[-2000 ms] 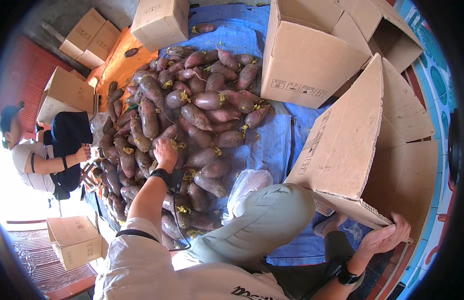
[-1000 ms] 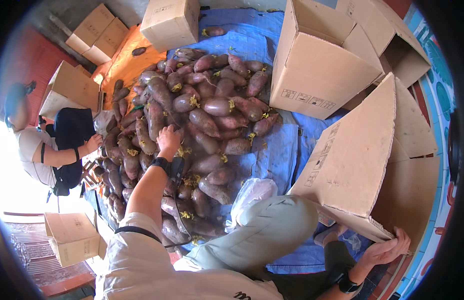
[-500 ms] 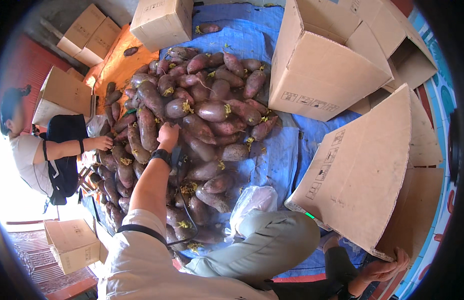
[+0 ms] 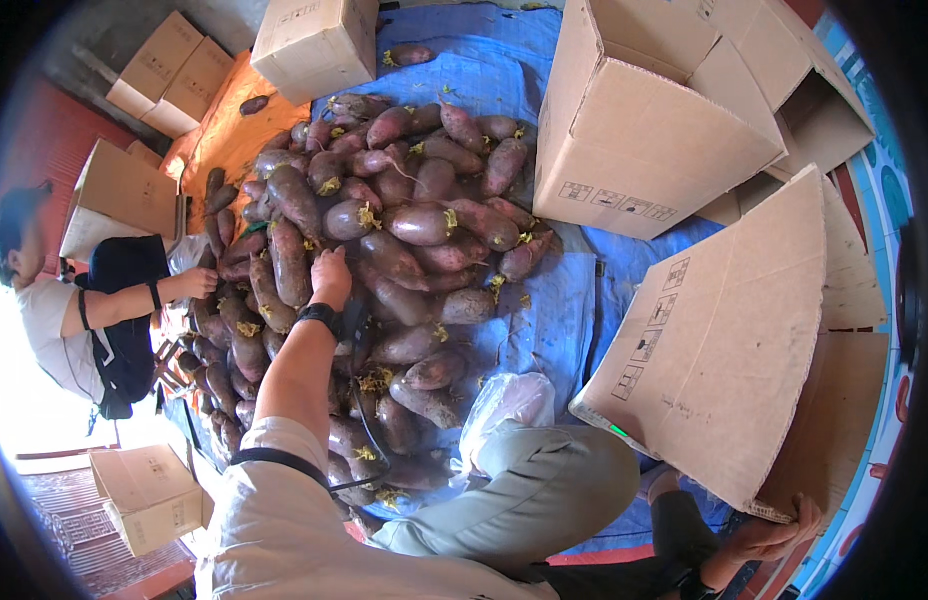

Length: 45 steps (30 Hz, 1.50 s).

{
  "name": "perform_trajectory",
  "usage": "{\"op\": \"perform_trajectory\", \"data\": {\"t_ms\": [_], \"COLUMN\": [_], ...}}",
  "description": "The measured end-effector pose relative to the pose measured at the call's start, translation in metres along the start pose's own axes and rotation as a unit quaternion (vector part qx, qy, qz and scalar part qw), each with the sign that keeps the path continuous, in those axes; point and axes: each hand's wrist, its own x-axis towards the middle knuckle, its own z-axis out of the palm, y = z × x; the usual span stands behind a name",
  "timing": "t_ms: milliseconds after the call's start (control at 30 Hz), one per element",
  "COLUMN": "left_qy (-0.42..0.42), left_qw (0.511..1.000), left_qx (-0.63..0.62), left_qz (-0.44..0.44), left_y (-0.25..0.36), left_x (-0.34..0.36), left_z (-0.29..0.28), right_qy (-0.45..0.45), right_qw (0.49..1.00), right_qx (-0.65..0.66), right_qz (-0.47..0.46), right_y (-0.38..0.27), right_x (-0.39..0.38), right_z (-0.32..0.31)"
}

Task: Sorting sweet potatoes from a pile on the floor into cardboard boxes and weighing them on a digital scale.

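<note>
Tubers (image 4: 394, 260) surround the left hand (image 4: 331, 278), its grip unclear; the right hand (image 4: 774, 538) grips a carton (image 4: 704, 340).

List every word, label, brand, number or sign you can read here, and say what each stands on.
Words, brands, numbers: none legible.
Tilted carton at right: a column of four framed pictograms, too small to make out.
Open carton at upper right: a row of four framed pictograms, also too small.
Carton at top: faint marks, unreadable.
Carton at lower left: faint marks, unreadable.
</note>
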Motion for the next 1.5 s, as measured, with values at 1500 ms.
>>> {"op": "perform_trajectory", "data": {"t_ms": [1500], "left_qy": [0.075], "left_qw": [0.719], "left_qx": [-0.691], "left_qz": [-0.001], "left_y": [0.014], "left_x": [-0.043], "left_z": [-0.203], "right_qy": [-0.010], "right_qw": [0.996], "right_qx": [0.085], "right_qz": [0.026], "right_y": [-0.018], "right_x": [0.017], "right_z": [-0.019]}}
